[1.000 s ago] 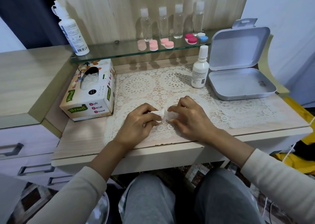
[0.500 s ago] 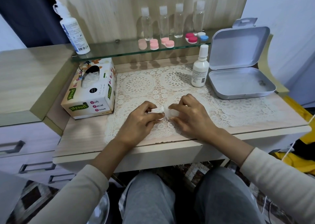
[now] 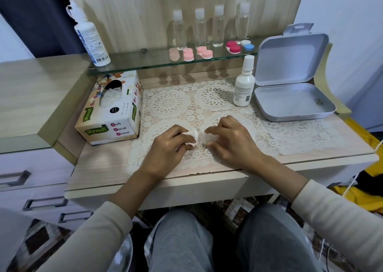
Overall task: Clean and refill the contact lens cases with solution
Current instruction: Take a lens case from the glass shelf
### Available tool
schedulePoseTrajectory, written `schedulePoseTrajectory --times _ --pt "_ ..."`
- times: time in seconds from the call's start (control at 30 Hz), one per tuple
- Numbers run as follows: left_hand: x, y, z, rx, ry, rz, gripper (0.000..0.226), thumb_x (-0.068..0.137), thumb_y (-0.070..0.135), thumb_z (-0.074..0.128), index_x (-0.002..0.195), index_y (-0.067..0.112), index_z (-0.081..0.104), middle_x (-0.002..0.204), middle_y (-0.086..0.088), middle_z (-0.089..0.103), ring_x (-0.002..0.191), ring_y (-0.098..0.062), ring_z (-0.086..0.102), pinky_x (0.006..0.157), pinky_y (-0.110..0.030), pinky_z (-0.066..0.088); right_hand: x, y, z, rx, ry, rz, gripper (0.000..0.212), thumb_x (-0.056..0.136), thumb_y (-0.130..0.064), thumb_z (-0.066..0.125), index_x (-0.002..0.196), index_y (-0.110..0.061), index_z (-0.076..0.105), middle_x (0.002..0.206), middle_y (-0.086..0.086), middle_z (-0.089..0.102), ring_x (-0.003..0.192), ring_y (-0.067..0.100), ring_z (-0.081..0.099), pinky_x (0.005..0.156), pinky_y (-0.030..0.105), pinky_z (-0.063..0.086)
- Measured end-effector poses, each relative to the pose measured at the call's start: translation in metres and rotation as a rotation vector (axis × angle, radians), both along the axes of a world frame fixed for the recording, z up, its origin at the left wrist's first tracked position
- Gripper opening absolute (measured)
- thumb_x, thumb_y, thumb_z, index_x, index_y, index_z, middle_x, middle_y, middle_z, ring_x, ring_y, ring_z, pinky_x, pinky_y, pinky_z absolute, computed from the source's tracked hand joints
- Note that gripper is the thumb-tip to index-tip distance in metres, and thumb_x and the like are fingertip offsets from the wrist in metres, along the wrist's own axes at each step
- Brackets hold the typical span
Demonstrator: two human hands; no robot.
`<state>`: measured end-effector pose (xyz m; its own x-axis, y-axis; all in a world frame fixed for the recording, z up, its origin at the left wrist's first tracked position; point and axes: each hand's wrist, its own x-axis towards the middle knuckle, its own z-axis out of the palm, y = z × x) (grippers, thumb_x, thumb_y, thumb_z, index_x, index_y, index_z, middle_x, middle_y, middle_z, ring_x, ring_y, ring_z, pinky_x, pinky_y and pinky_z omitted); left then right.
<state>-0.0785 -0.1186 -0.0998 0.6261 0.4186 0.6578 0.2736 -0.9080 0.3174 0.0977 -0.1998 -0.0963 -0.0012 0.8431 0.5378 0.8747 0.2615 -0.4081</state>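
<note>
Whereas both hands met before, now apart, tabletop (image 3: 99, 168) front edge: left hand (image 3: 167, 147) fingers grip tissue (image 3: 192, 138); right hand (image 3: 232, 141) fingers pinch pale case (image 3: 205, 137); box (image 3: 116, 124) left edge; bottle (image 3: 243, 89), tin (image 3: 290, 117) back-right corner.

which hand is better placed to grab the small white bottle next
Right, likely: the right hand is nearer the small white bottle on that side; the left hand grips a tissue.

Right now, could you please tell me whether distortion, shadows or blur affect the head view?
Head view: wide-angle distortion tilts the tall white bottle leftward; the clear bottles cast shadows on the wood panel; the small pale item pinched by the right hand, beside the left hand's tissue, blends into the lace mat.
</note>
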Motion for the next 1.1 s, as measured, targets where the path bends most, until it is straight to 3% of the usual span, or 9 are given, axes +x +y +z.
schedulePoseTrajectory --times 0.17,0.27,0.33,0.4,0.57,0.63,0.73,0.93,1.1 --pt "-0.004 -0.003 0.007 -0.020 -0.107 0.028 0.022 0.082 0.006 0.060 0.102 0.003 0.069 0.088 -0.010 0.062 0.074 -0.009 0.054 0.073 -0.002 0.038 0.001 -0.001 0.000 -0.011 0.089 -0.084 0.038 0.072 -0.029 0.070 0.100 -0.005 0.069 0.077 -0.005 0.044 0.076 0.013 0.041 0.064 0.013 0.025" --pt "-0.005 -0.013 0.018 -0.259 -0.153 0.082 0.040 0.081 0.004 0.066 0.117 0.019 0.058 0.100 0.009 0.065 0.092 0.005 0.057 0.080 -0.002 0.041 0.003 0.000 0.002 -0.031 0.142 -0.106 0.038 0.073 -0.025 0.074 0.104 -0.006 0.067 0.083 -0.005 0.050 0.081 0.012 0.044 0.071 0.023 0.033" --pt "-0.003 -0.022 0.025 -0.527 -0.217 0.128 0.040 0.080 0.008 0.069 0.109 0.031 0.053 0.096 0.018 0.062 0.092 0.011 0.057 0.071 -0.007 0.047 0.003 -0.001 0.004 -0.009 0.172 -0.103 0.033 0.071 -0.024 0.072 0.098 -0.005 0.067 0.083 -0.001 0.055 0.080 0.016 0.049 0.072 0.028 0.038" --pt "-0.001 -0.023 0.028 -0.606 -0.240 0.127 0.026 0.078 0.009 0.071 0.093 0.027 0.059 0.096 0.007 0.066 0.088 0.008 0.059 0.064 -0.007 0.046 0.003 0.000 0.006 -0.001 0.184 -0.103 0.030 0.070 -0.021 0.074 0.095 -0.005 0.067 0.084 0.004 0.061 0.080 0.022 0.054 0.072 0.031 0.042" --pt "0.004 -0.021 0.028 -0.811 -0.172 0.035 0.014 0.077 0.009 0.070 0.085 0.021 0.069 0.126 0.008 0.056 0.109 0.000 0.056 0.081 -0.020 0.049 0.000 -0.001 0.010 0.055 0.172 -0.073 0.033 0.072 -0.032 0.059 0.093 -0.008 0.070 0.083 0.004 0.065 0.078 0.019 0.055 0.071 0.027 0.040" --pt "0.006 -0.022 0.031 -0.942 -0.211 0.027 0.012 0.079 0.009 0.069 0.087 0.018 0.070 0.112 0.001 0.065 0.087 -0.003 0.064 0.065 -0.025 0.053 -0.003 -0.003 0.014 0.068 0.201 -0.043 0.036 0.071 -0.031 0.053 0.094 -0.009 0.071 0.083 0.002 0.067 0.077 0.017 0.055 0.071 0.023 0.039" --pt "0.008 -0.026 0.034 -1.012 -0.250 0.011 0.009 0.080 0.009 0.068 0.083 0.017 0.071 0.068 -0.002 0.068 0.044 -0.017 0.052 0.036 -0.020 0.037 -0.007 -0.006 0.018 0.077 0.258 -0.002 0.035 0.070 -0.029 0.053 0.093 -0.012 0.073 0.085 0.002 0.069 0.078 0.019 0.062 0.071 0.031 0.049" --pt "0.008 -0.027 0.035 -1.022 -0.259 0.031 0.008 0.078 0.013 0.069 0.080 0.021 0.071 0.060 0.000 0.066 0.046 -0.026 0.048 0.036 -0.023 0.035 -0.014 -0.011 0.020 -0.003 0.434 -0.003 0.038 0.066 -0.048 0.067 0.087 -0.016 0.075 0.097 -0.003 0.067 0.093 0.012 0.062 0.085 0.037 0.049" --pt "0.009 -0.029 0.034 -1.044 -0.259 0.059 0.009 0.078 0.013 0.069 0.085 0.019 0.070 0.063 0.003 0.069 0.047 -0.024 0.053 0.040 -0.024 0.038 -0.022 -0.008 0.017 0.122 0.519 -0.059 0.026 0.063 -0.034 0.076 0.075 -0.011 0.074 0.089 -0.001 0.066 0.086 0.016 0.063 0.079 0.032 0.050"
